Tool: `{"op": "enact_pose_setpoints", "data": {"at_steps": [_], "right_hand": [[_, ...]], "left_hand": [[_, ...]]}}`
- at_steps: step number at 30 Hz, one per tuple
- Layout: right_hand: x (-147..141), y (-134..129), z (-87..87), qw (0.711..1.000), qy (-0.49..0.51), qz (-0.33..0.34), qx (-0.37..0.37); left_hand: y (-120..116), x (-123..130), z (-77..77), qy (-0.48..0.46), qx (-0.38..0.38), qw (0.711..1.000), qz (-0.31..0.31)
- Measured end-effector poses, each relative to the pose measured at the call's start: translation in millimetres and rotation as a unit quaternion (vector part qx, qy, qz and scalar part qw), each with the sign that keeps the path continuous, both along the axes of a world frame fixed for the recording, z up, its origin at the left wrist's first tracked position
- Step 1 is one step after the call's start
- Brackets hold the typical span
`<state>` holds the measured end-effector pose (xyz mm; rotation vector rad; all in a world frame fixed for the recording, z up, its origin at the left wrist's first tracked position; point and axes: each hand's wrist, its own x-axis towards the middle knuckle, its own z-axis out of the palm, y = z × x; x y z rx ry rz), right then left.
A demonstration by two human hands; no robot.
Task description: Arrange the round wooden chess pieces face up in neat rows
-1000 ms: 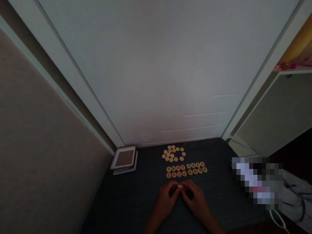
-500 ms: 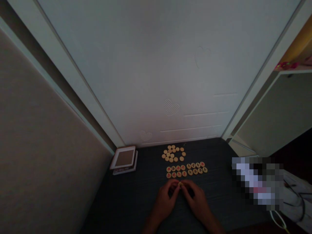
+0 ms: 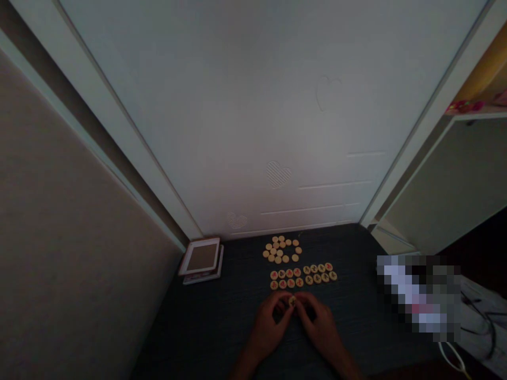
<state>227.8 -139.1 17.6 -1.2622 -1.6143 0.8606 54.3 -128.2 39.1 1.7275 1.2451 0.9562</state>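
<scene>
Near the lettered discs (image 3: pixel 290 283), both hands (image 3: pixel 292 302) pinching one disc (image 3: pixel 292 301), dark tabletop (image 3: pixel 222 327) bare leftward.

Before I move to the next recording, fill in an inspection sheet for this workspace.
Surface: dark table, dimly lit.
Pieces: round piece pinched up; marked pieces in two rows; unmarked-side-up pieces loosely clustered beyond.
Clutter: flat stacked items at left; pixelated patch at right, unreadable.
Hands: left hand and right hand share the round piece.
Cables: dark cable and pale cord, right side.
Surroundings: white panel with heart patterns.
</scene>
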Motion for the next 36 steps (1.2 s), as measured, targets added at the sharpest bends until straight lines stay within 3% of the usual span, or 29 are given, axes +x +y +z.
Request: {"op": "enact_pose_setpoints", "data": {"at_steps": [7, 20, 36], "right_hand": [[-0.4, -0.4, -2.9, 1.0, -0.016, -0.011, 0.021], [-3.3, -4.2, -10.0, 0.997, -0.033, 0.04, 0.051], [-2.5, -3.5, -18.3, 0.998, -0.032, 0.024, 0.049]], "left_hand": [[1.9, -1.3, 0.3, -0.01, -0.003, 1.0, 0.009], [5.0, -3.9, -7.3, -0.046, -0.038, 0.998, 0.034], [5.1, -2.9, -5.0, -0.029, -0.036, 0.999, 0.014]]}}
